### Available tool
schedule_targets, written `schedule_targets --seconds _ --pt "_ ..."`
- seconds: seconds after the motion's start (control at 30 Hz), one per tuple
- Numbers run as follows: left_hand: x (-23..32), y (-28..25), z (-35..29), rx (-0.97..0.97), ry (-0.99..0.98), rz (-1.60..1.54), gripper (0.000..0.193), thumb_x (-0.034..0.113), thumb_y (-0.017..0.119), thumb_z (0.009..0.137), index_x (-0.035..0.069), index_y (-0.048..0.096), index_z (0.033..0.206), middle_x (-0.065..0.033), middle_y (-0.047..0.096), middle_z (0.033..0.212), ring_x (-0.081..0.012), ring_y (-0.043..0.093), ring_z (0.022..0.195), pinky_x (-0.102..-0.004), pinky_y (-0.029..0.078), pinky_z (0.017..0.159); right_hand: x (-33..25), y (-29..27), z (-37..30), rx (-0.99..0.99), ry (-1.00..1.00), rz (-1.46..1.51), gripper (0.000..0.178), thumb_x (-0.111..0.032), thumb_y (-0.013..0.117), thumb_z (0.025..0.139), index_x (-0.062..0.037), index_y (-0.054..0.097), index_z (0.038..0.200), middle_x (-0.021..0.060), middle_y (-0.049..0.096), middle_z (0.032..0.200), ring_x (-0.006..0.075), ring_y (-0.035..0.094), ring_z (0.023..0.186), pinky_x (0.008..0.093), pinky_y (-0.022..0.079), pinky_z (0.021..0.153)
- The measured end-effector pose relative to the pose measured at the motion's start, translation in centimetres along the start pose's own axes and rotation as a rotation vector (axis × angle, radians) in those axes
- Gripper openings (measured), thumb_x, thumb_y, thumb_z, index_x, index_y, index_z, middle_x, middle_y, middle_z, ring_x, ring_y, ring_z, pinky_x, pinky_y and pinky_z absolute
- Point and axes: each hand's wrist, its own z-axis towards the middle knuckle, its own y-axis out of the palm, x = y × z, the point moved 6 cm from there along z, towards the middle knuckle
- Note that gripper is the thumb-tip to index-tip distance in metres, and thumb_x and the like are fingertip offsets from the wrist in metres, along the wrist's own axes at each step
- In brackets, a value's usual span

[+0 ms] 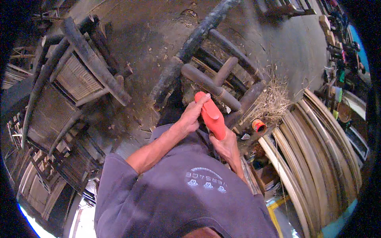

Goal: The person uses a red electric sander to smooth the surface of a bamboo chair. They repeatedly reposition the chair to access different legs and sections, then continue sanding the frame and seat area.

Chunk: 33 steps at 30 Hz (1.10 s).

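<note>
In front of my chest I hold a bright orange, rounded thing that looks like a rubber sandal (216, 123); its exact kind is not certain. My left hand (191, 117) is closed on its far end, with the thumb along the top. Around the near end my right hand (227, 147) is wrapped. Just beyond both hands lies a dark bamboo frame (206, 81) of thick poles and crosspieces. Its long blackened pole (188, 47) runs away toward the far right.
Bamboo chairs (75, 79) with slatted panels stand at the left. Wood shavings (274, 97) lie in a heap right of the frame, near an orange can (258, 125). Long curved bamboo strips (317, 158) are stacked at the right. Debris dots the concrete floor (147, 31).
</note>
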Motion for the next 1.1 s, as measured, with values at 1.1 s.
schedule_targets --seconds 1.1 --pt "9.6 -1.1 4.9 0.093 0.013 -0.184 0.044 0.045 0.064 0.087 0.008 0.055 0.109 -0.0034 0.058 0.105 -0.0155 0.054 0.100 -0.0332 0.042 0.092 -8.5 0.4 11.6 -0.131 -0.059 -0.189 0.028 -0.013 0.065 0.072 0.0038 0.061 0.095 0.0201 0.066 0.078 0.0293 0.066 0.074 0.0379 0.050 0.070"
